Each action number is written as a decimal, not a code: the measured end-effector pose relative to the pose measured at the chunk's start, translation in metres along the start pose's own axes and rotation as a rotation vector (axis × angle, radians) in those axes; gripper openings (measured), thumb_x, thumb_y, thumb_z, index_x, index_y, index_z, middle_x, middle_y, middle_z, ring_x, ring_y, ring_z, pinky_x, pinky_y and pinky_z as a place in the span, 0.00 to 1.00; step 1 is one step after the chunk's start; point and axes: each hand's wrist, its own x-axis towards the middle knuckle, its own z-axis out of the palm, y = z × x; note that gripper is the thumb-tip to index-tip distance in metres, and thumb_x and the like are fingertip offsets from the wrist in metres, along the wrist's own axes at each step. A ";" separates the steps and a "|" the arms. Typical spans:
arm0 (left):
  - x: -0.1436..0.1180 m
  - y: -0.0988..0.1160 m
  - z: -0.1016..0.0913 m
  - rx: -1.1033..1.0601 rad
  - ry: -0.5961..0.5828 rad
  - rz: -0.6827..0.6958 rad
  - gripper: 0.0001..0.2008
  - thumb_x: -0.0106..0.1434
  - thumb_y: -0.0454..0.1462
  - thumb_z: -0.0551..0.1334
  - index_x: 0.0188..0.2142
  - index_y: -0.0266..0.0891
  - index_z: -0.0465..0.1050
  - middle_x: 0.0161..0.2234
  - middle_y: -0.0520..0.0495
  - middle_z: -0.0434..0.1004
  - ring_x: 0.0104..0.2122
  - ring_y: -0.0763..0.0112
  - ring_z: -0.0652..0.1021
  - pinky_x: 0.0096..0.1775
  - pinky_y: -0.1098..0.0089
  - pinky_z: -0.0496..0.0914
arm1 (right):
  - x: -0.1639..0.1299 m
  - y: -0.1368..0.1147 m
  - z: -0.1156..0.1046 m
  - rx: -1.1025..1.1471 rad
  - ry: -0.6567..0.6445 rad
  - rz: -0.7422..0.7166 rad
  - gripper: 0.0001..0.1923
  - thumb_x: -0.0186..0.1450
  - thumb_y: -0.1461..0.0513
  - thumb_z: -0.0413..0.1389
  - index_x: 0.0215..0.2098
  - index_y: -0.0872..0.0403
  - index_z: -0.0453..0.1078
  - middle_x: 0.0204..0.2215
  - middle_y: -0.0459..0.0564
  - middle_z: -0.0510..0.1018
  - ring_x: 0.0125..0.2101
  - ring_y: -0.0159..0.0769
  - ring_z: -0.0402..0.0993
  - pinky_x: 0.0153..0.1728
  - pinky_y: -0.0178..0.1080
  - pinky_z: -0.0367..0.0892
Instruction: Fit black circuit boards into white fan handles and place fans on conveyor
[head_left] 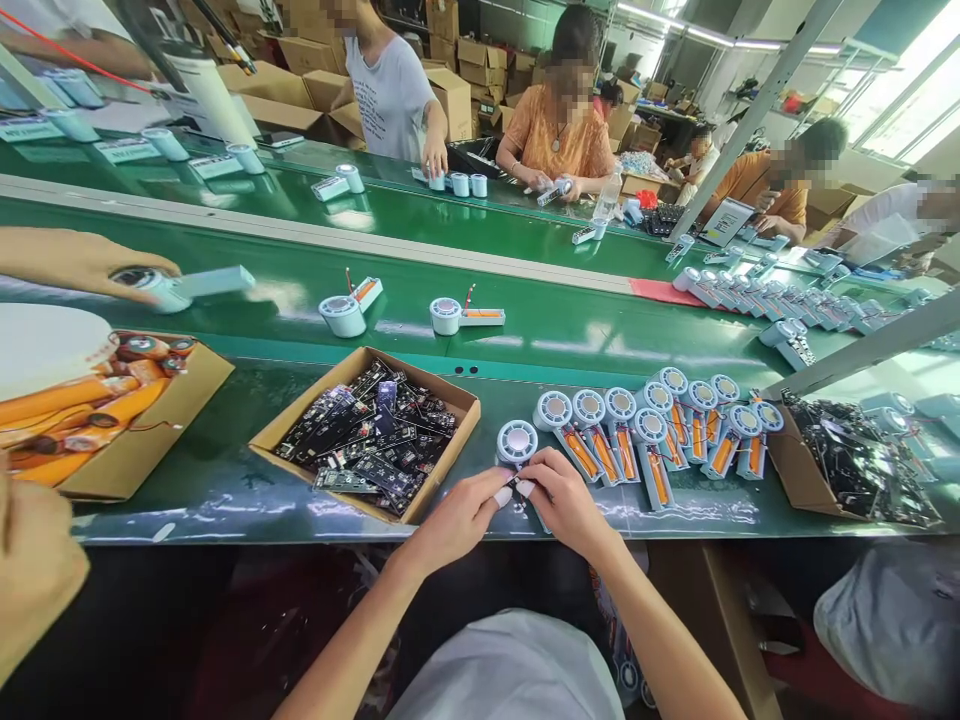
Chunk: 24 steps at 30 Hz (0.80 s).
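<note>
Between my hands a light-blue handheld fan (517, 442) lies at the table's near edge, its round head pointing away from me. My left hand (466, 508) is closed, thumb and fingers pinching a small dark circuit board (518, 488) over the fan's handle. From the other side my right hand (564, 503) pinches the same board. The fingers hide most of the board and handle. To the right lie several open fans (651, 440) with orange batteries in their handles. A cardboard tray of black circuit boards (375, 425) is left of my hands.
Two open fans (343, 315) lie on the green conveyor belt (570, 330). A co-worker's hand (90, 262) holds another fan at left. A box of orange batteries (161, 430) stands at far left, a box of black parts (817, 480) at right. Several people work across the belt.
</note>
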 end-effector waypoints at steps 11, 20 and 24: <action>-0.009 0.004 0.007 0.032 0.074 -0.087 0.15 0.72 0.36 0.48 0.36 0.41 0.72 0.35 0.47 0.74 0.37 0.64 0.75 0.41 0.67 0.69 | -0.010 -0.010 -0.025 0.316 0.024 0.184 0.12 0.68 0.63 0.57 0.50 0.51 0.73 0.41 0.51 0.74 0.36 0.35 0.73 0.38 0.38 0.73; -0.009 0.004 0.005 -0.034 0.059 -0.024 0.16 0.73 0.37 0.48 0.43 0.41 0.74 0.43 0.44 0.74 0.43 0.64 0.75 0.46 0.67 0.70 | 0.000 -0.006 0.000 0.132 0.018 0.058 0.09 0.70 0.63 0.55 0.42 0.53 0.78 0.36 0.51 0.76 0.36 0.36 0.74 0.38 0.37 0.71; -0.008 0.003 0.002 -0.020 0.065 -0.007 0.16 0.73 0.38 0.48 0.41 0.40 0.75 0.44 0.44 0.74 0.44 0.64 0.76 0.46 0.67 0.70 | -0.005 -0.010 -0.003 0.201 0.049 0.118 0.09 0.69 0.62 0.55 0.42 0.53 0.78 0.33 0.50 0.78 0.33 0.35 0.74 0.34 0.35 0.71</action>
